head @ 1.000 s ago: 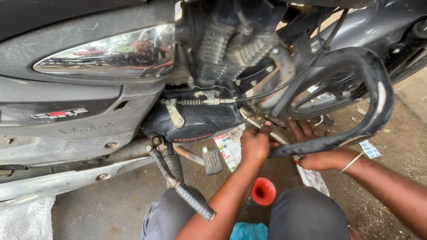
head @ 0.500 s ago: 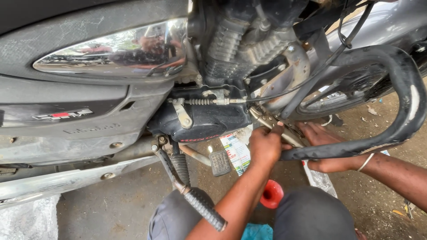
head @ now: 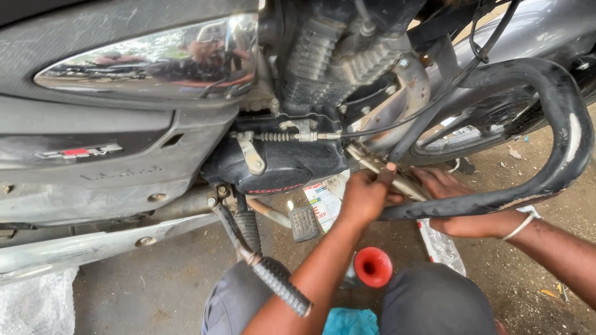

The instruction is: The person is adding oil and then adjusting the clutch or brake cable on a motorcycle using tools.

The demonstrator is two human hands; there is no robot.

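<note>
A motorcycle stands in front of me, its black engine case (head: 282,164) in the middle of the view. My left hand (head: 366,195) reaches up from below, its fingers closed around a dull metal bar (head: 372,166) that slants down under the engine. My right hand (head: 456,198) comes in from the right with a white band on its wrist. Its fingers stretch toward the lower end of the same bar. The black crash guard tube (head: 546,167) crosses in front of this hand and hides its grip.
A chrome exhaust cover (head: 155,62) and a grey side panel (head: 93,167) fill the left. A kick lever with a ribbed grip (head: 279,285) juts toward me, beside a brake pedal (head: 304,223). A red funnel (head: 372,267), a printed pouch (head: 323,201) and a blue cloth (head: 351,322) lie on the ground.
The view has drawn closer to the engine and shifted a little. Both hands stay at the bar under the engine, the left still gripping it.
</note>
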